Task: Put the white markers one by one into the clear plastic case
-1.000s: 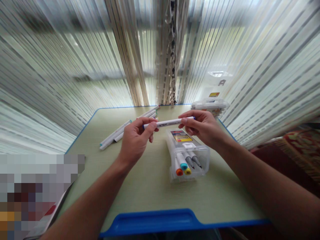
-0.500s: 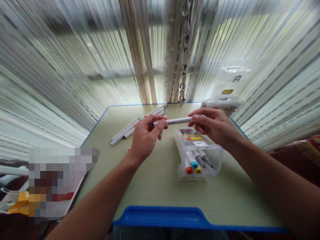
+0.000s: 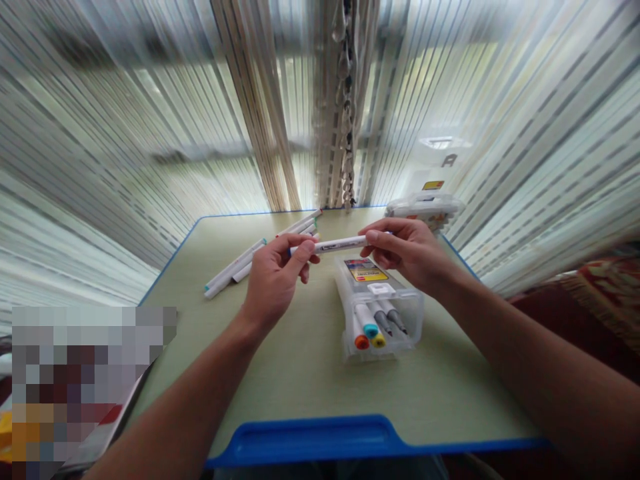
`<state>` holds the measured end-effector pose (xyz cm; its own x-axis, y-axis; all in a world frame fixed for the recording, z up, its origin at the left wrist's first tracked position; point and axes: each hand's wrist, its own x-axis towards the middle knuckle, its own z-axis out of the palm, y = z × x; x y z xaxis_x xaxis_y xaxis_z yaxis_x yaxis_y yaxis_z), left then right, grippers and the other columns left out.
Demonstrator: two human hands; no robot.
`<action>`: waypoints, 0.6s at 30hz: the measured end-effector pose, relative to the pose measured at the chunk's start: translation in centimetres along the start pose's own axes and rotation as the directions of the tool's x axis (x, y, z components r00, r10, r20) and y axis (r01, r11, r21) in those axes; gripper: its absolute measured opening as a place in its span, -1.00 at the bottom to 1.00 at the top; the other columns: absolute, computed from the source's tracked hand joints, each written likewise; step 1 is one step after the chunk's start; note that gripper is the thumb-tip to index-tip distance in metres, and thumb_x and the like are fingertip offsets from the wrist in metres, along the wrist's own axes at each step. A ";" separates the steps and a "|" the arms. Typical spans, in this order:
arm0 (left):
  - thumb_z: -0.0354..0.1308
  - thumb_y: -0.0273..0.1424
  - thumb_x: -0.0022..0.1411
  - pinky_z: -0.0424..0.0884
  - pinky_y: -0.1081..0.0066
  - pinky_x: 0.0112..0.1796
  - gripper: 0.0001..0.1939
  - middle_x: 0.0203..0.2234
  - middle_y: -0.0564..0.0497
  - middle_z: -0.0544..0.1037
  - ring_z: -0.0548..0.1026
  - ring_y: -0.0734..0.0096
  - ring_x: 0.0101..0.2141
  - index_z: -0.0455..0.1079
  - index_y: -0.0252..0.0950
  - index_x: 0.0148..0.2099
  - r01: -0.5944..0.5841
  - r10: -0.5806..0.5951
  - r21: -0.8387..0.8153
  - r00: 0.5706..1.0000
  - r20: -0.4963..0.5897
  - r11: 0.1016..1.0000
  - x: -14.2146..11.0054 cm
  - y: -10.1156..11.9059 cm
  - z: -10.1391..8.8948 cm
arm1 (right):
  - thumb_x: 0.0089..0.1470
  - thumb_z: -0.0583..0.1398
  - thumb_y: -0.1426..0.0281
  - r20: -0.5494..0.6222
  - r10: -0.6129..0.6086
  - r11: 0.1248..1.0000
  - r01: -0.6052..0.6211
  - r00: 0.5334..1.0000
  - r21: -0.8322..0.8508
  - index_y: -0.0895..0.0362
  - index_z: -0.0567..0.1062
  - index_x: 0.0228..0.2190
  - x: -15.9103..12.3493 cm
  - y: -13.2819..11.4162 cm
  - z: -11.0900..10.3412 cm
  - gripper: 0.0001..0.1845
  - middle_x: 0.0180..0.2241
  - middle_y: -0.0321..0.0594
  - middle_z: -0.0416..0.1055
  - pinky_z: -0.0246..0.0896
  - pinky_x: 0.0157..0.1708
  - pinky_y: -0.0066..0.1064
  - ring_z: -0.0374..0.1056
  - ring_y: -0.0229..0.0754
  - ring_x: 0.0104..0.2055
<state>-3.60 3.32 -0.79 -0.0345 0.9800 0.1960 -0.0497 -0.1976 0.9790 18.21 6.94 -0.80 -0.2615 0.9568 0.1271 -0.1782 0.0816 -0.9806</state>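
Watching L hand (image 3: 276, 277) & R hand (image 3: 407, 253), grips pinched on pen (image 3: 343, 245) nr its ends, over desk (image 3: 300, 380) w/ box (image 3: 373, 291).

Markers (image 3: 235, 267) — left of case (image 3: 383, 289) (on table (image 3: 300, 387)).

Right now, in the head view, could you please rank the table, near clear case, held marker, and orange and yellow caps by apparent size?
1. Table
2. Near clear case
3. Held marker
4. Orange cap and yellow cap: too alike to rank
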 end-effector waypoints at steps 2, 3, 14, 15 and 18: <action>0.32 -0.29 0.18 0.31 0.52 -0.56 -0.79 -0.52 0.02 0.56 0.37 0.58 -0.61 0.55 -0.36 -0.23 -0.002 0.002 -0.011 1.000 0.005 1.000 0.0 0.0 0.0 | -0.02 0.41 0.25 0.005 -0.004 1.000 0.004 1.000 0.002 0.15 0.63 -0.39 0.0 0.0 0.0 -0.78 -0.54 -0.18 0.56 -0.09 -0.69 -0.50 0.18 -0.40 -0.67; 0.33 -0.29 0.18 0.31 0.52 -0.56 -0.79 -0.52 0.02 0.56 0.37 0.58 -0.61 0.55 -0.36 -0.23 -0.004 0.004 -0.017 1.000 0.008 1.000 0.0 0.0 -0.1 | -0.01 0.41 0.26 0.009 -0.007 1.000 0.007 1.000 0.004 0.16 0.63 -0.39 0.0 0.0 0.0 -0.78 -0.55 -0.18 0.56 -0.09 -0.69 -0.50 0.18 -0.40 -0.67; 0.31 -0.26 0.23 0.30 0.53 -0.57 -0.76 -0.53 0.03 0.56 0.37 0.60 -0.62 0.56 -0.36 -0.20 -0.074 0.074 0.011 0.997 0.024 0.997 0.1 -0.3 -0.4 | 0.02 0.39 0.25 0.029 -0.009 1.000 0.008 1.000 0.026 0.19 0.61 -0.40 0.1 0.0 -0.1 -0.76 -0.55 -0.17 0.56 -0.10 -0.69 -0.54 0.17 -0.43 -0.67; 0.31 -0.25 0.23 0.30 0.53 -0.57 -0.75 -0.52 0.03 0.56 0.36 0.60 -0.62 0.56 -0.36 -0.20 -0.081 0.081 0.019 0.997 0.019 0.997 0.0 -0.3 -0.3 | 0.02 0.39 0.25 0.029 -0.008 1.000 0.007 1.000 0.027 0.19 0.61 -0.39 0.0 0.0 -0.1 -0.76 -0.54 -0.17 0.56 -0.10 -0.69 -0.54 0.18 -0.43 -0.67; 0.32 -0.24 0.22 0.30 0.52 -0.58 -0.73 -0.51 0.01 0.57 0.36 0.60 -0.62 0.57 -0.38 -0.19 -0.091 0.091 0.036 0.996 0.007 0.995 0.0 -0.1 -0.2 | 0.02 0.39 0.25 0.032 -0.007 0.999 0.006 0.999 0.033 0.18 0.61 -0.39 0.0 -0.1 -0.1 -0.77 -0.54 -0.16 0.57 -0.11 -0.69 -0.53 0.18 -0.42 -0.67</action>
<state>-3.80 3.29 -0.87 -0.0315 0.9581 0.2845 -0.0105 -0.2850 0.9585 18.31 6.99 -0.73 -0.2901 0.9469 0.1389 -0.2115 0.0781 -0.9743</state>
